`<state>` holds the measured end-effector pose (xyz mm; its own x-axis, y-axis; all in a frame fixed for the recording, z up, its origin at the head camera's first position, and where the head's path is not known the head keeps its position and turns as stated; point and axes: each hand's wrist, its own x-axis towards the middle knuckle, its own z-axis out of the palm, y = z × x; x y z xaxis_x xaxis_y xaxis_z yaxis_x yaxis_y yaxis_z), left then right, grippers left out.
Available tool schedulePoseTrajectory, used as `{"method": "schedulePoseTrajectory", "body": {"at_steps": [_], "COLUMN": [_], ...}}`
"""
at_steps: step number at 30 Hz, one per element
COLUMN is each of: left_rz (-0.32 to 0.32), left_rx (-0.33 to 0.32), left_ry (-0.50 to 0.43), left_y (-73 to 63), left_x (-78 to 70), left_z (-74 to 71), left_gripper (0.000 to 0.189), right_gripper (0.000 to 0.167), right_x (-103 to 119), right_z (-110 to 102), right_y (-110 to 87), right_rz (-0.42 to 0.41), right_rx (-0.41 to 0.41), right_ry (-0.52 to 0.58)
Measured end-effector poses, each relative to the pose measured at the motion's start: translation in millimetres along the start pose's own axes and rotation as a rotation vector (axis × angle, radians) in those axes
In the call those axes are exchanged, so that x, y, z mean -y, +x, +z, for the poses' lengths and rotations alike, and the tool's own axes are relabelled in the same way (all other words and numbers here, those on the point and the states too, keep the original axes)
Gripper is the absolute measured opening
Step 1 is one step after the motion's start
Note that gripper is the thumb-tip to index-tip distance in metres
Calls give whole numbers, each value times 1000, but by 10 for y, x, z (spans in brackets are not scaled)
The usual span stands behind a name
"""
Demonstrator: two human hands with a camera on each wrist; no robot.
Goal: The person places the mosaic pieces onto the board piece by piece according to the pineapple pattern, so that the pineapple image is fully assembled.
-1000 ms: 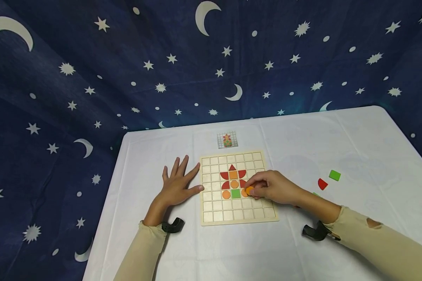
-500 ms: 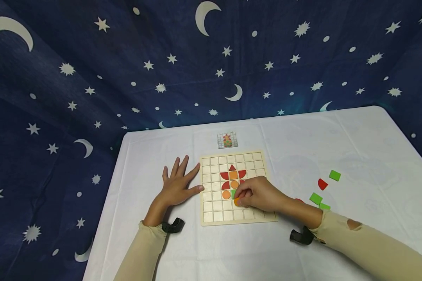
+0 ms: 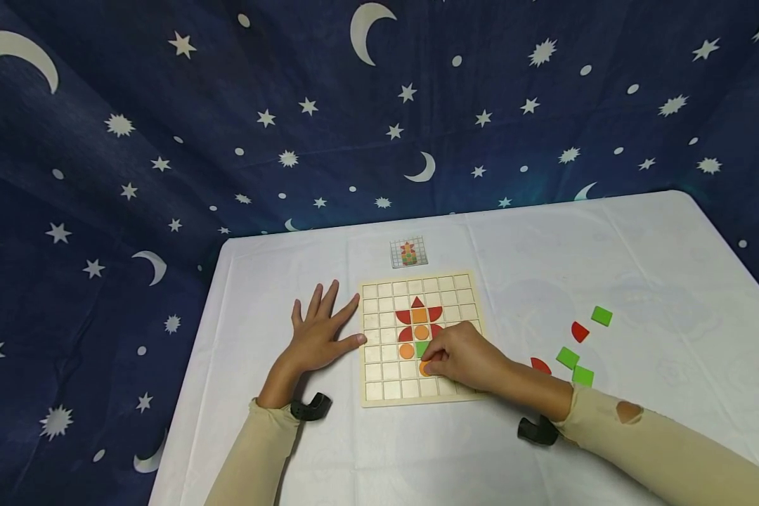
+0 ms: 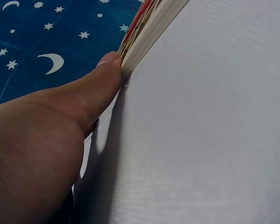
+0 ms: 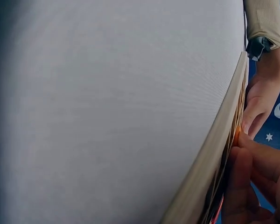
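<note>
A wooden grid board (image 3: pixel 382 390) lies on the table with a figure of coloured tiles on it: red quarter-round pieces and a red triangle (image 3: pixel 417 302), orange pieces and a green square (image 3: pixel 422 348). My right hand (image 3: pixel 471 357) pinches an orange round tile (image 3: pixel 424 368) in the cell just below the green square; its fingers cover part of the board. In the right wrist view the orange tile (image 5: pixel 237 135) shows at the fingertips, close on the board. My left hand (image 3: pixel 316 340) lies flat and spread, thumb and forefinger tips at the board's left edge.
Beyond the board lies a small pattern card (image 3: pixel 408 251). Loose tiles are scattered right of the board: green squares (image 3: pixel 602 315) and red quarter-round pieces (image 3: pixel 580 331), some close to the right forearm. A starry cloth (image 3: pixel 329 84) hangs behind the table.
My right hand has moved left and toward me with the orange round tile, from beside the figure's right side to the cell below the green square. The left hand stays put.
</note>
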<state>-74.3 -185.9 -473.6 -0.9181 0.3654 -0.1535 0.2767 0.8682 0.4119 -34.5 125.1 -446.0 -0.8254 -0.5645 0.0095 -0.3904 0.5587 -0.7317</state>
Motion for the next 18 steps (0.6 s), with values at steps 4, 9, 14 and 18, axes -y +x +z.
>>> {"method": "schedulePoseTrajectory", "body": {"at_steps": [4,9,14,18], "left_rz": [-1,1,5,8], "left_rx": [0,-4,-4,-3], "left_ry": [4,5,2,-1], "left_y": [2,-4,-8,-8], "left_x": [-2,-10,-11,-5], "left_z": [2,-7,-16,-14], "left_gripper": [82,82,82,82], "right_gripper": [8,9,11,10], "right_x": [4,-21,-55,-64], "right_z": [-1,-29,-46,-42], "right_y": [-10,-12,-10,-14], "right_rz": [-3,-33,-34,-28], "right_rx": [7,2,27,34], "right_ry": [-4,-12,-7,13]}}
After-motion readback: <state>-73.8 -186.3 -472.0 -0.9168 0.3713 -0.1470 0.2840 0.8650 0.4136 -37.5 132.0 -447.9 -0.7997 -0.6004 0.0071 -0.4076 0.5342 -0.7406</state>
